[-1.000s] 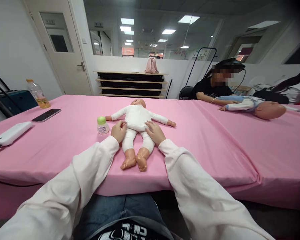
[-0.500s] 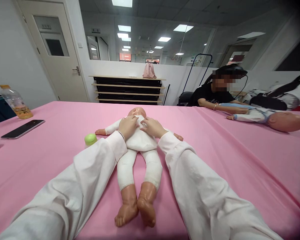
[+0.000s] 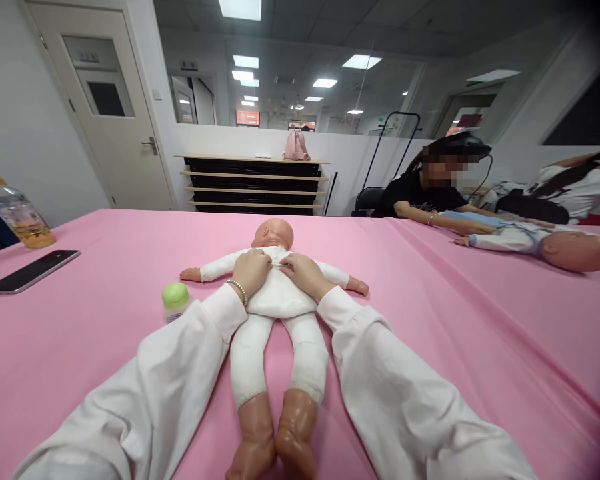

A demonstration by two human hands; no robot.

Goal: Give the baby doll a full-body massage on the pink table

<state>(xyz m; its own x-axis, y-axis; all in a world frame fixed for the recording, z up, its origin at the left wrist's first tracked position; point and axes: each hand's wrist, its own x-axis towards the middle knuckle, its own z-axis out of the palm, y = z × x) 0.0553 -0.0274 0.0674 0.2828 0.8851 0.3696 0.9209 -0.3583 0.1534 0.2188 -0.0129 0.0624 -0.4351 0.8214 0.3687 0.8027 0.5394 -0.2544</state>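
A baby doll [image 3: 283,297] with a white cloth body lies stretched out on the pink-covered table, feet toward me, arms spread to both sides. Its bare head [image 3: 274,233] rests at the far end. My left hand [image 3: 253,272] is on the left of its upper chest, fingertips pinched together on the white cloth. Opposite, my right hand [image 3: 304,273] grips the cloth the same way. A thin raised fold or edge of the cloth runs between my fingertips. Beside my left forearm stands a small jar with a green lid [image 3: 175,295].
On the left lie a phone [image 3: 33,270] and a bottle with an orange cap [image 3: 20,213]. Across the table to the right, a person in black [image 3: 405,193] handles another doll [image 3: 575,248]. Behind the table is a low shelf rack [image 3: 253,177] bearing a pink backpack [image 3: 296,145].
My fingers have gone from lying loosely on the doll's chest to pinching its cloth. The doll's head shows more fully. The view has shifted slightly, with the table things lower in it.
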